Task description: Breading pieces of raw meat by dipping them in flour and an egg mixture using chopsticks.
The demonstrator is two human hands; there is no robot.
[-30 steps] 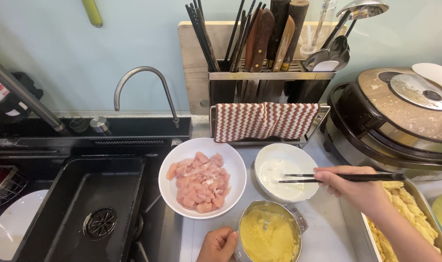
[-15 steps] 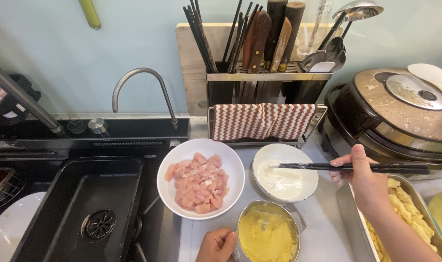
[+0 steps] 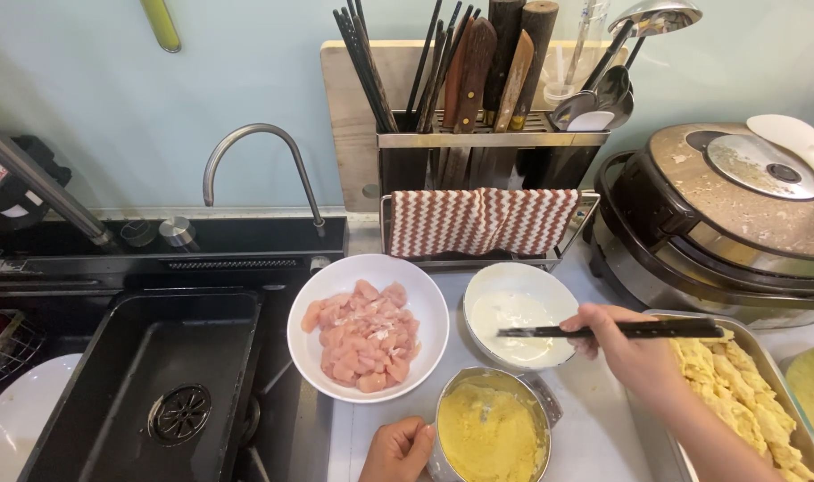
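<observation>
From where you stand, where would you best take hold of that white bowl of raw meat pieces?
Probably by the bare rim of the white bowl, on its left side toward the sink. That edge is free, while the smaller bowl and metal cup crowd the right.

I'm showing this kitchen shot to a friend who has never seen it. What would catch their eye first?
Probably the white bowl of raw pink meat pieces at the centre, beside the black sink. Next, the right hand holding black chopsticks over a smaller white bowl of white liquid, while the left hand steadies a metal cup of yellow batter at the bottom edge.
</observation>
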